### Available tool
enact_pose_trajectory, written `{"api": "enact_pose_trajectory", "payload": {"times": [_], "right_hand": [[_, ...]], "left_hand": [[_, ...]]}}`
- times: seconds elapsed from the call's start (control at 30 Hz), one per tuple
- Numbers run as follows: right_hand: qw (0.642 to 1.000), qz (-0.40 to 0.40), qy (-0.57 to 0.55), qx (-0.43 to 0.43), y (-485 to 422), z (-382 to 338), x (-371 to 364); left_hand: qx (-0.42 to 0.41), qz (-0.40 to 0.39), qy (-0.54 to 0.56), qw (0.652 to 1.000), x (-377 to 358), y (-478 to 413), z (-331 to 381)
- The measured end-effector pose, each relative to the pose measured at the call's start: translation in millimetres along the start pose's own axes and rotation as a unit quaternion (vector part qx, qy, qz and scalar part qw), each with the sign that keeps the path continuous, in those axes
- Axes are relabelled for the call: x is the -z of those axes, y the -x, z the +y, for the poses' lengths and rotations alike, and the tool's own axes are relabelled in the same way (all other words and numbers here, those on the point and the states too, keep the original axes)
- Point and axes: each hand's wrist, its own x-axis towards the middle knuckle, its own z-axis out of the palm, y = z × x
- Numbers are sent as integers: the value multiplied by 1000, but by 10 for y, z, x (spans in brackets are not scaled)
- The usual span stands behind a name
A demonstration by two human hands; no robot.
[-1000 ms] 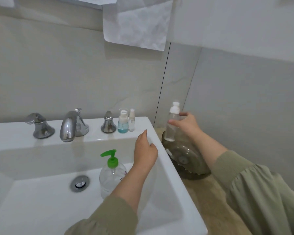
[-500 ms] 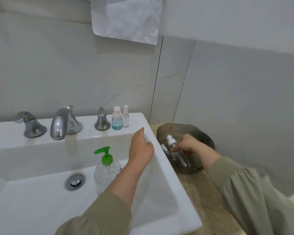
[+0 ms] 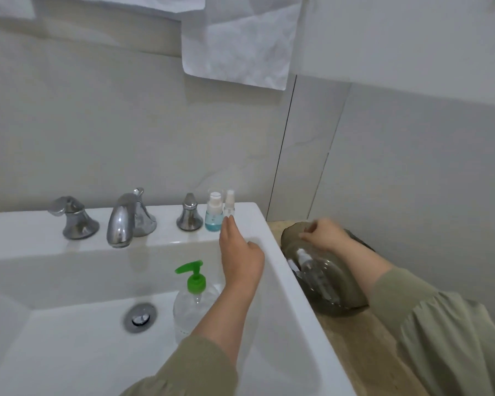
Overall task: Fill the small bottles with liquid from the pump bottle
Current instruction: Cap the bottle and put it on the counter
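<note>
Hovering open just below the small bottles (image 3: 214,217) on the sink (image 3: 250,217) ledge, mid-frame, the left hand (image 3: 240,252) could knock them into the basin beside the pump bottle (image 3: 195,295); right hand (image 3: 323,235) over the bowl (image 3: 345,281): grip unclear.

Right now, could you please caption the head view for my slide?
Left hand points toward two small bottles on the sink ledge; right hand over the glass bowl.

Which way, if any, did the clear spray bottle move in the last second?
Yes: down. Held upright above the smoked bowl then, the spray bottle now lies inside it, right of the sink rim.
</note>
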Motion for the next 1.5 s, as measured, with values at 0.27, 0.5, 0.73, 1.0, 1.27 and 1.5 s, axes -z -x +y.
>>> {"api": "enact_pose_trajectory", "payload": {"times": [0.27,0.5,0.73,1.0,1.27,1.5], "right_hand": [[945,-19,-278,174,-177,-937,147],[940,-96,-231,230,-258,-1401,-12],[937,-106,-223,249,-224,-1586,-123],[937,-88,-215,260,-177,-1593,-150],[941,-73,-222,244,-164,-1528,-140],[937,-93,-245,230,-81,-1243,15]], "left_hand": [[24,68,71,995,91,-158,52],[82,70,111,988,152,-285,-29],[95,58,122,986,172,-337,-53],[72,76,125,987,206,-320,-34],[74,69,88,991,218,-324,-68],[31,44,1,999,186,-387,-129]]}}
